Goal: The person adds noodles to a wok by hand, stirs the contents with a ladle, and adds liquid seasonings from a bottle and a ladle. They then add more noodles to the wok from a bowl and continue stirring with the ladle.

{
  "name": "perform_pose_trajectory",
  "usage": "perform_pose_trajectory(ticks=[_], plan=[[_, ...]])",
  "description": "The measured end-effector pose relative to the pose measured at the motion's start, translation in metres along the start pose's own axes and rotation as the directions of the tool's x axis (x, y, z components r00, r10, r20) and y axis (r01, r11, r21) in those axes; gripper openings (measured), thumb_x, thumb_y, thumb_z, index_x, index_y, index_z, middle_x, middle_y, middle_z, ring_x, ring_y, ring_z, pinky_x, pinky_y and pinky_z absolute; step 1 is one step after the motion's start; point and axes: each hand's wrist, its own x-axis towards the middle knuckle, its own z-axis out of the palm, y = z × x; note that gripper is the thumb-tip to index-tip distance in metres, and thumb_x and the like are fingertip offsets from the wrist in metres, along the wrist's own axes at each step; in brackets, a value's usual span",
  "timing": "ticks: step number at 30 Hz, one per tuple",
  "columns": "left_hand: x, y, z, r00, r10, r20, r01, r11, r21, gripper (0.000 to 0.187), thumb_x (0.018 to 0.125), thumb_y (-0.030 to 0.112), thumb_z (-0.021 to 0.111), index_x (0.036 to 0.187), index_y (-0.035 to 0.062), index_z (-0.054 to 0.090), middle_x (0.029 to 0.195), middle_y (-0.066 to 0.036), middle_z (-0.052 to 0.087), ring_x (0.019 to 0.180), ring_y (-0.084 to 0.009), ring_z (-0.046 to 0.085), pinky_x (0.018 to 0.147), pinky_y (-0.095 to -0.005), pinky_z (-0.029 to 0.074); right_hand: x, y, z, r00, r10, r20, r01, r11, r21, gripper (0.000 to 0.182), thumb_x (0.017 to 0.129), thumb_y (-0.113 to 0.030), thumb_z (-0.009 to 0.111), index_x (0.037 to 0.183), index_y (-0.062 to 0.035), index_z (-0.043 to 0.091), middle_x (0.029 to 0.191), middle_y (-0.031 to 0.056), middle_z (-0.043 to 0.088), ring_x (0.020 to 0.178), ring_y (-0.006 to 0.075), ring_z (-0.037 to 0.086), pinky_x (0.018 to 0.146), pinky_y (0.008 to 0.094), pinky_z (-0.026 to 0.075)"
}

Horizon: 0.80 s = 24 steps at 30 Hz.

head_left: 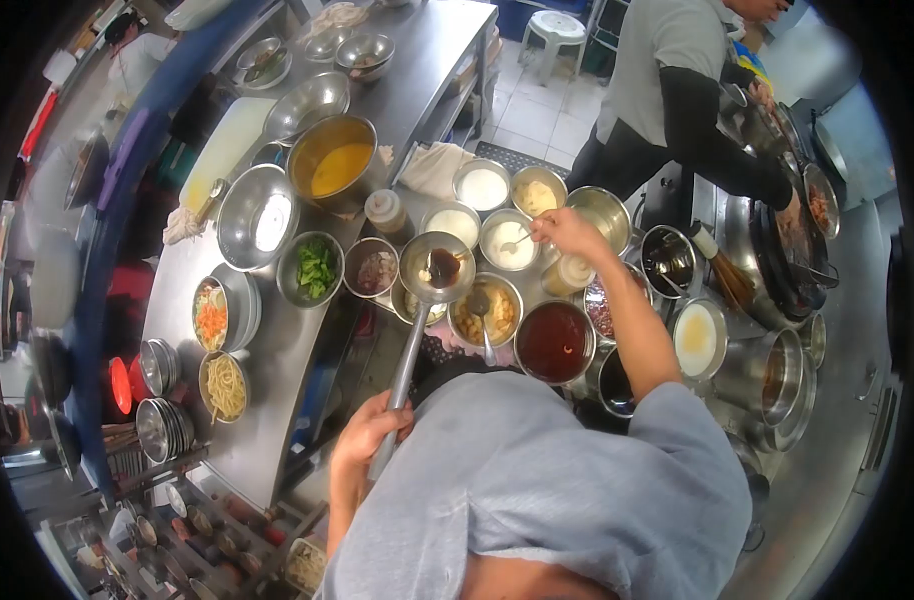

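While the left hand (pixel 369 436) grips the long-handled steel ladle (pixel 436 267) — already holding dark sauce — above the seasoning tubs, the right hand's (pixel 567 232) fingers pinch a small spoon (pixel 518 241) in the white-powder steel tub (pixel 508 240) — seasoning unfinished.

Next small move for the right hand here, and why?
Probably lift the spoon from the white-paste bowl and carry it to the ladle. The right hand grips the spoon handle over that bowl, while the left hand holds the ladle level, already carrying dark sauce, beside it.
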Motion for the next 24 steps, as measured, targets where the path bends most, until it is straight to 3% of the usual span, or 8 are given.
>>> perform_pose_trajectory(ticks=[6, 11, 15, 18, 21, 24], plan=[[-0.003, -0.003, -0.002, 1.0, 0.014, 0.014, -0.014, 1.0, 0.013, 0.016, 0.078, 0.016, 0.059, 0.084, 0.002, 0.054, 0.065, -0.003, 0.051, 0.061, -0.0108, 0.047, 0.057, -0.0234, 0.034, -0.004, 0.003, -0.009, 0.998, 0.052, 0.044, -0.056, 0.993, 0.105, 0.032, 0.094, -0.019, 0.051, 0.106, 0.0067, 0.065, 0.09, 0.0121, 0.072, 0.082, 0.0177, 0.068, 0.076, 0.0299, 0.053], [-0.005, -0.005, -0.006, 1.0, 0.008, 0.01, -0.008, 0.999, 0.036, 0.017, 0.079, 0.017, 0.059, 0.084, 0.0021, 0.055, 0.066, -0.002, 0.053, 0.062, -0.0108, 0.048, 0.058, -0.0231, 0.035, 0.002, 0.033, -0.024, 0.996, 0.077, 0.043, -0.088, 0.925, 0.371, 0.031, 0.093, -0.02, 0.053, 0.104, 0.0053, 0.066, 0.087, 0.0132, 0.072, 0.079, 0.0181, 0.068, 0.073, 0.0288, 0.052], [0.0, 0.001, -0.005, 0.999, 0.039, 0.031, -0.042, 0.995, 0.09, 0.017, 0.08, 0.017, 0.06, 0.087, 0.0017, 0.055, 0.068, -0.002, 0.053, 0.063, -0.0107, 0.049, 0.058, -0.023, 0.036, -0.026, -0.021, -0.045, 0.992, 0.126, 0.02, -0.118, 0.845, 0.521, 0.03, 0.093, -0.02, 0.054, 0.103, 0.0055, 0.066, 0.089, 0.0129, 0.072, 0.079, 0.019, 0.068, 0.077, 0.028, 0.051], [0.012, -0.003, -0.008, 0.994, 0.028, 0.105, -0.029, 1.0, 0.005, 0.016, 0.081, 0.016, 0.061, 0.087, 0.0022, 0.054, 0.068, -0.002, 0.053, 0.063, -0.0108, 0.049, 0.058, -0.0236, 0.036, -0.028, -0.038, -0.04, 0.996, 0.0, -0.087, 0.031, 0.935, 0.352, 0.032, 0.094, -0.022, 0.053, 0.104, 0.0052, 0.066, 0.09, 0.0121, 0.072, 0.08, 0.0168, 0.067, 0.078, 0.0276, 0.05], [0.003, 0.0, -0.014, 0.99, 0.018, 0.14, -0.004, 0.995, -0.095, 0.015, 0.081, 0.015, 0.061, 0.086, 0.0032, 0.053, 0.068, -0.002, 0.052, 0.062, -0.0111, 0.048, 0.058, -0.0241, 0.036, -0.022, -0.043, -0.015, 0.971, -0.155, -0.181, 0.201, 0.939, 0.277, 0.035, 0.096, -0.026, 0.053, 0.106, 0.005, 0.065, 0.092, 0.0104, 0.073, 0.081, 0.0136, 0.066, 0.078, 0.0278, 0.049], [-0.02, 0.003, -0.022, 0.992, 0.016, 0.124, -0.008, 0.998, -0.06, 0.013, 0.081, 0.013, 0.061, 0.084, 0.0034, 0.052, 0.069, -0.003, 0.052, 0.062, -0.0117, 0.048, 0.058, -0.0246, 0.036, -0.02, -0.058, 0.021, 0.955, -0.185, -0.231, 0.21, 0.974, 0.088, 0.033, 0.097, -0.028, 0.052, 0.109, -0.0009, 0.067, 0.093, 0.0071, 0.073, 0.085, 0.0129, 0.065, 0.079, 0.0281, 0.05]])
